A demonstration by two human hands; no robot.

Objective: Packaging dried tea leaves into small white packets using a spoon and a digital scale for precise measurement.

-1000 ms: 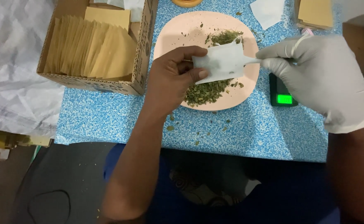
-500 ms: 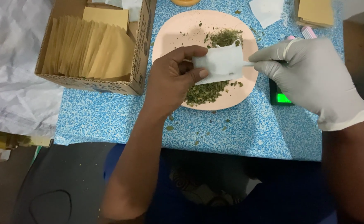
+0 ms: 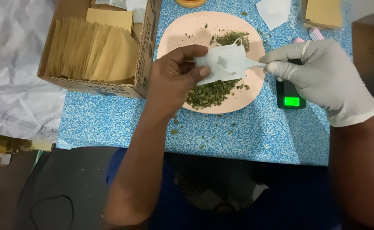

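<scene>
We look down at our two hands over a blue speckled bench [image 3: 255,136]. Our bare left hand [image 3: 174,81] has its grip clamped on a small white pouch [image 3: 223,64], thumb on the near face and fingers curled behind, holding it up above a pink plate [image 3: 182,34]. Our gloved right hand [image 3: 319,76] pinches together on a thin white handle [image 3: 255,64], seemingly a small scoop, whose far end sits at the pouch's right edge; whether it goes inside the pouch, we cannot tell.

Under the left grip, on the plate, lies a heap of dried green leaf [image 3: 210,93], with more leaf [image 3: 233,38] just beyond the pouch. Loose flakes lie scattered on the bench nearer to us. Beneath the right hand sits a small black scale [image 3: 290,98] with a lit green display. Left of the left hand, a cardboard box [image 3: 144,55] holds a row of tan envelopes [image 3: 93,53]. Another tan stack [image 3: 323,12] and a white sheet [image 3: 274,10] lie beyond the right hand.

We judge this to be the filling step: leaf going by scoop into the held pouch. The next move seems to call for a steady left grip that keeps the pouch mouth open, and a gentle tip of the scoop, so that nothing spills.
</scene>
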